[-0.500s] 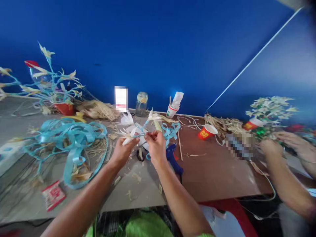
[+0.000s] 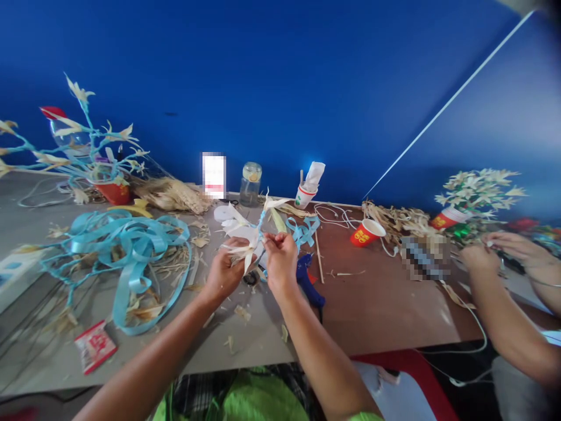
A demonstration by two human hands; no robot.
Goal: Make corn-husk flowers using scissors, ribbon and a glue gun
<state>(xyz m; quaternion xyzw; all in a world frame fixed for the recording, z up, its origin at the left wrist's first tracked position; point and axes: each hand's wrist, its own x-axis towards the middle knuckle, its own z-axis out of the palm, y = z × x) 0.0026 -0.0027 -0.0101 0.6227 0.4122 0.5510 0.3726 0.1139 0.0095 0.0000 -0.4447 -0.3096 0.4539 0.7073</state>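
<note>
The left hand (image 2: 225,272) grips the pale petals of a husk flower sprig (image 2: 242,227) just above the table (image 2: 385,304); the right hand (image 2: 280,260) pinches its blue-wrapped stem. A blue glue gun (image 2: 308,283) lies under the right wrist, loose blue ribbon (image 2: 127,245) is heaped to the left, and a tipped red cup (image 2: 366,233) lies to the right

Left hand (image 2: 224,273), right hand (image 2: 280,262), both clenched.

I see dry, matt, papery husk petals (image 2: 239,248) on a stem (image 2: 261,225) wrapped in glossy blue ribbon. The loose ribbon heap (image 2: 127,242) looks like shiny plastic. The surface (image 2: 385,310) is smooth brown board at right, dull grey at left; the jar (image 2: 250,186) is clear glass.
</note>
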